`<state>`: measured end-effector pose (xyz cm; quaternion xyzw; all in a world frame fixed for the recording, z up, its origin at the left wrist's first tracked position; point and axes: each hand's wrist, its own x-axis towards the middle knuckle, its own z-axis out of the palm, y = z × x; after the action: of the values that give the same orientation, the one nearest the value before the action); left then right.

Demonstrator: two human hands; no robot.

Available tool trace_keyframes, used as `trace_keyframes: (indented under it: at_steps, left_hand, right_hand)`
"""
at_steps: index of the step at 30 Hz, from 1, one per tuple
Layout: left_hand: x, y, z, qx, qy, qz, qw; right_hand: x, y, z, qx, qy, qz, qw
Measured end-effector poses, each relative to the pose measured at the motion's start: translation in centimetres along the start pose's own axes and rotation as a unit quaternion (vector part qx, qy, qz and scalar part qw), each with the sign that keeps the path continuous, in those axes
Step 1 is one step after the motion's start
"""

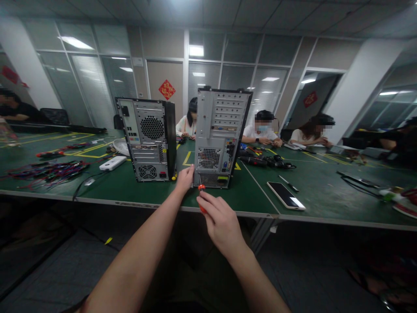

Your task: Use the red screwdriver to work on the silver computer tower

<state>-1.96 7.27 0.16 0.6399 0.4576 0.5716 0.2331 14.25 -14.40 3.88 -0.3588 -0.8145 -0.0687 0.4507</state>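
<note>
Far left of the frame, a person in dark clothing (16, 111) is sitting at the green counter (325, 191). Below that, a red-handled tool (50, 154) is lying near a heap of thin wires (48, 171), and a white device (112, 163) is resting just right of the heap. Left of centre, the first PC tower (150, 145) is standing upright, rear panel facing the camera, fan grilles showing. Left hand (185, 179), centre, is touching the lower left edge of the second PC tower (216, 134); fingertips are partly hidden, so can't tell if it's gripping or only bracing. A seated person in a pale top (187, 124) is showing between the two towers. Second tower is standing upright at centre, rear panel also facing us. Screwdriver (201, 187) is pointing up at that panel's lower left corner; can't tell if the tip is seated. Right hand (221, 217), lower centre, is grasping its red handle. Right of the tower, black cables (273, 161) are lying in front of a person in white (262, 132). Further right, a phone (283, 194) is lying near a pen (288, 183), another person (312, 132) is sitting behind, and a dark cable (358, 179) is trailing toward the right edge.
</note>
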Motion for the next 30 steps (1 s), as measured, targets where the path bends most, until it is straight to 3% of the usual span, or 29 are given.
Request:
trace_keyframes:
  at_steps: [7, 10, 15, 22, 27, 30]
  left_hand:
    - [0.03, -0.13, 0.07, -0.001, 0.006, -0.001, 1.000]
    - [0.03, -0.14, 0.09, -0.001, 0.006, 0.000, 1.000]
    - [0.10, -0.26, 0.12, -0.007, 0.003, 0.000, 1.000]
    - [0.19, -0.56, 0.15, -0.009, 0.005, -0.002, 1.000]
    - [0.20, -0.68, 0.16, -0.012, 0.002, 0.002, 1.000]
    - [0.15, -0.59, 0.16, -0.017, 0.000, -0.001, 1.000]
  right_hand:
    - [-0.21, 0.39, 0.42, 0.028, 0.037, 0.058, 0.997]
    - [-0.11, 0.40, 0.34, 0.027, 0.041, 0.038, 0.998]
    - [-0.04, 0.23, 0.18, -0.008, -0.003, -0.001, 1.000]
    - [-0.30, 0.47, 0.75, 0.034, 0.047, 0.068, 0.996]
    - [-0.04, 0.18, 0.31, -0.001, -0.001, 0.000, 1.000]
    - [-0.06, 0.10, 0.31, -0.012, -0.004, -0.003, 1.000]
